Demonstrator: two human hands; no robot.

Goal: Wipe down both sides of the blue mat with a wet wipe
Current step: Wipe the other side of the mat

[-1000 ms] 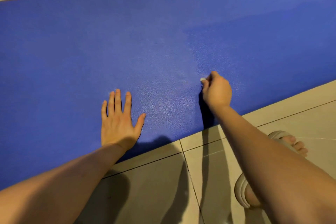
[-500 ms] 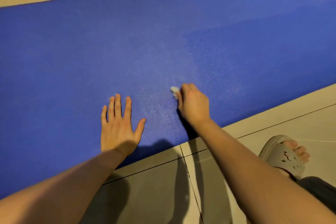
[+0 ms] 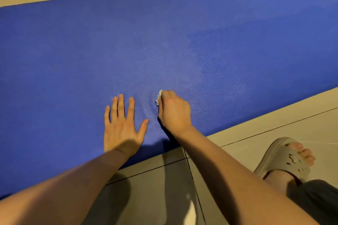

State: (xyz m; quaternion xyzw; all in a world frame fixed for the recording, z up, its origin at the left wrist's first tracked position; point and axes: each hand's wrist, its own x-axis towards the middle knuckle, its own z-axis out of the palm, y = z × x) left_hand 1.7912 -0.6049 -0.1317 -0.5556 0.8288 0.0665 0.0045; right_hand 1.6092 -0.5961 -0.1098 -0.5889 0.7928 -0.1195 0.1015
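Sliding leftward since a moment ago, my right hand (image 3: 174,113) grips the crumpled white wet wipe (image 3: 158,99) beside my flat, splayed left hand (image 3: 121,126) on the pebbled blue foam mat (image 3: 73,56).

The left hand (image 3: 121,126) lies flat, palm down, fingers straight and slightly spread, thumb angled out. Just beside it the right hand (image 3: 173,111) is curled, knuckles up, gripping a wipe (image 3: 158,99). Both bare forearms reach forward.

Warm, fairly dim indoor light leaves a soft sheen on the blue mat (image 3: 164,42). Dark shadows fall on the floor tiles (image 3: 146,193) at its near edge. Focus is sharp.
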